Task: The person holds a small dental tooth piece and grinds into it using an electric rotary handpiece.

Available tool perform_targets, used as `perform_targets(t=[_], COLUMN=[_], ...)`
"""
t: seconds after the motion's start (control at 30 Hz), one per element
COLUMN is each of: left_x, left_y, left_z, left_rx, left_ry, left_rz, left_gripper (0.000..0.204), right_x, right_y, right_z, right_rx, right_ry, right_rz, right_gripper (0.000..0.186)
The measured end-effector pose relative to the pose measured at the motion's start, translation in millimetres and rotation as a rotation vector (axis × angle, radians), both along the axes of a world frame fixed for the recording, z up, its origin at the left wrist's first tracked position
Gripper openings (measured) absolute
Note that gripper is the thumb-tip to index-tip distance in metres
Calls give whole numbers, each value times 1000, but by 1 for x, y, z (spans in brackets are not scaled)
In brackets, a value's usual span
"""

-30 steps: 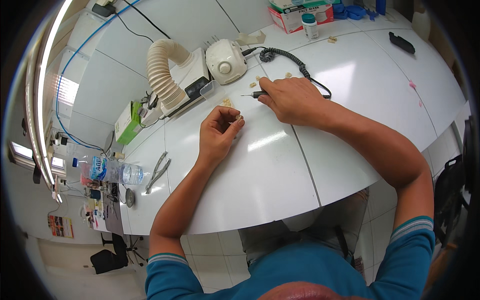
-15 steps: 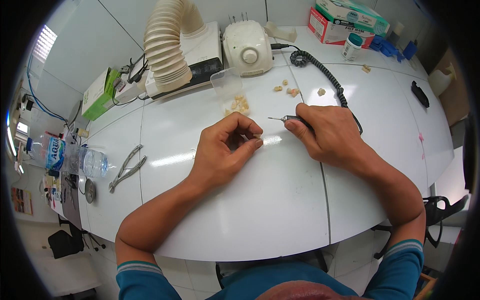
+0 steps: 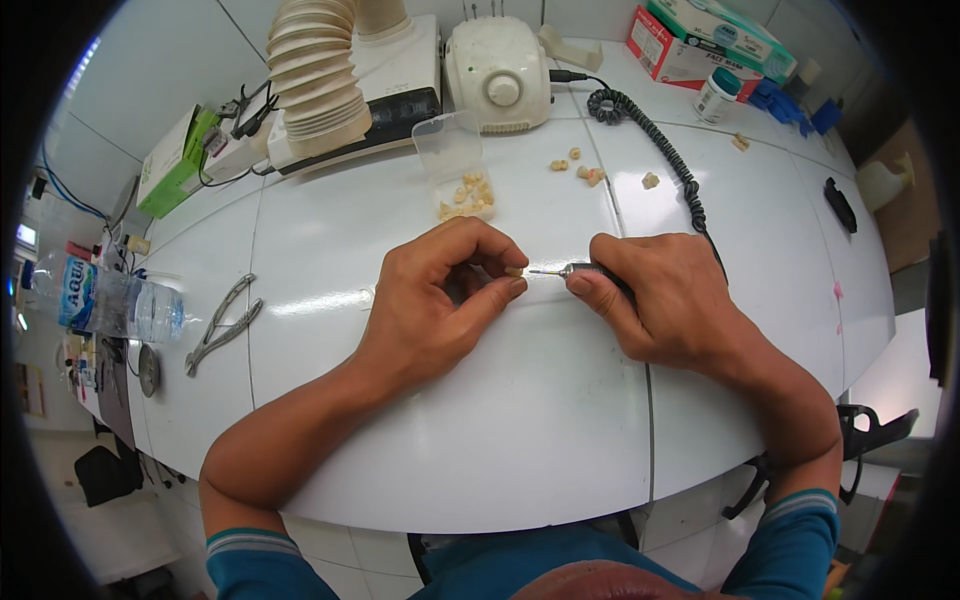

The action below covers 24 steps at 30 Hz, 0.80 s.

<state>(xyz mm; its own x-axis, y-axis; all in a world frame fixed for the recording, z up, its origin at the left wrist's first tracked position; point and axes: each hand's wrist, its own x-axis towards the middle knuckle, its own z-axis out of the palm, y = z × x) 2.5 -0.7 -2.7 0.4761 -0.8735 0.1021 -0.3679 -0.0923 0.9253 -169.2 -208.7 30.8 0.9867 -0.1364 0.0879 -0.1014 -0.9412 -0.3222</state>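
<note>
My left hand point(image 3: 430, 295) pinches a small cream tooth-like piece point(image 3: 514, 271) between thumb and index finger. My right hand point(image 3: 672, 300) grips a dark and silver rotary handpiece point(image 3: 580, 270), its thin bur pointing left at the piece and very close to it; I cannot tell whether they touch. Behind my hands, a clear plastic box point(image 3: 442, 145) with its lid up holds several cream pieces point(image 3: 474, 188). Several more loose pieces point(image 3: 590, 174) lie to its right. The handpiece's coiled cord point(image 3: 668, 155) leads back to a white control unit point(image 3: 497, 70).
A ribbed hose point(image 3: 312, 70) rises from a white machine behind the box. Steel pliers point(image 3: 222, 322) and a water bottle point(image 3: 150, 310) are at left. Stacked boxes point(image 3: 690, 55), a white jar point(image 3: 716, 98) and a black object point(image 3: 840, 205) are on the right of the table point(image 3: 540, 420).
The view has shifted, showing more of the table's back. My right hand has lowered, bringing the bur down and close to the piece in my left hand.
</note>
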Motion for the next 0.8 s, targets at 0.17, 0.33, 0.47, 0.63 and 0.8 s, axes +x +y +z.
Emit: perform_targets(t=[0.17,0.33,0.47,0.63,0.8], left_x=[-2,-3,-2,-4,-3], left_y=[1,0,0,0,-1], left_z=[2,3,3,1,1], left_rx=[1,13,9,-8,-10], left_ry=[12,-29,-52,-33,-27], left_rz=[-3,4,-5,-12,-15], left_gripper=[16,17,17,18,19], right_x=[0,0,0,0,1], right_y=[4,4,5,6,5], right_z=[0,-4,-5,-5,-4], right_rx=[-33,-71,-86,-57,-71], right_ry=[-3,-16,-19,-2,17], right_rz=[-2,-3,-10,-26,-17], right_gripper=[48,48,48,42,42])
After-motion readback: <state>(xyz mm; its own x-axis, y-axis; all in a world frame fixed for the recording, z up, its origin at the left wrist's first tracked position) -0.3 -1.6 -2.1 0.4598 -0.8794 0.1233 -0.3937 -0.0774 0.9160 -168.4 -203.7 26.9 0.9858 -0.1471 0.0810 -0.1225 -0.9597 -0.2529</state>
